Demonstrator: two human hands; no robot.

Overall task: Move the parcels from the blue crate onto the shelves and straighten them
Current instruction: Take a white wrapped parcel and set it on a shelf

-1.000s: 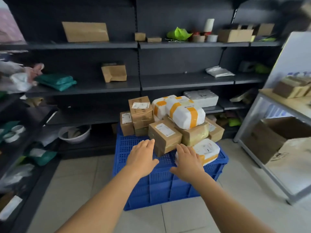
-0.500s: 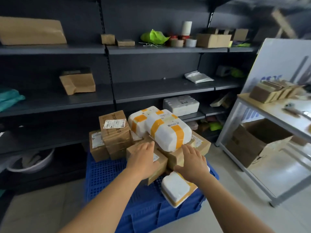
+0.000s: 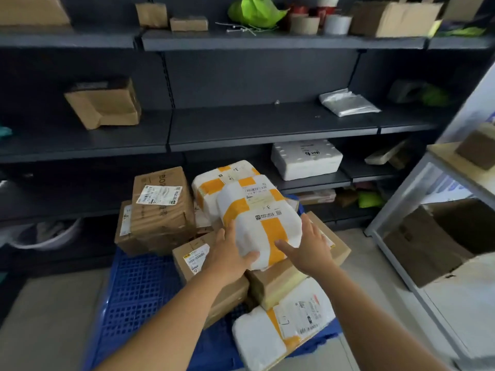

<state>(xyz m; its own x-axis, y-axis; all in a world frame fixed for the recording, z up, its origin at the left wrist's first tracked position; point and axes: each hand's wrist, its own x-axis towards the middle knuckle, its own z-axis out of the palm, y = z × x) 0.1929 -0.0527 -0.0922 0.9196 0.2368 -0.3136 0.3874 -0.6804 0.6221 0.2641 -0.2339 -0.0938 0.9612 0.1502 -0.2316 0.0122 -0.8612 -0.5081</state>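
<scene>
A blue crate point(image 3: 134, 298) on the floor carries a pile of parcels. On top lies a white foam parcel with orange tape point(image 3: 258, 218). My left hand point(image 3: 230, 254) holds its left side, thumb under the near edge. My right hand point(image 3: 308, 246) holds its right side, thumb on the front. A second white and orange parcel point(image 3: 214, 183) lies behind it. Brown cardboard boxes point(image 3: 160, 207) stack at the left, and more brown boxes point(image 3: 278, 285) lie under the held parcel. Another white parcel point(image 3: 286, 328) hangs over the crate's near right corner. Dark shelves point(image 3: 267, 124) stand behind the crate.
On the middle shelf are a brown box point(image 3: 104, 105) and a silver bag point(image 3: 348, 103). A white foam box point(image 3: 305, 159) sits on the lower shelf. The top shelf holds tape rolls, boxes and a green bag point(image 3: 254, 12). A metal table point(image 3: 455, 170) stands at the right.
I have moved closer to the crate. Both hands rose from the brown boxes to the sides of the top white and orange parcel and took hold of it.
</scene>
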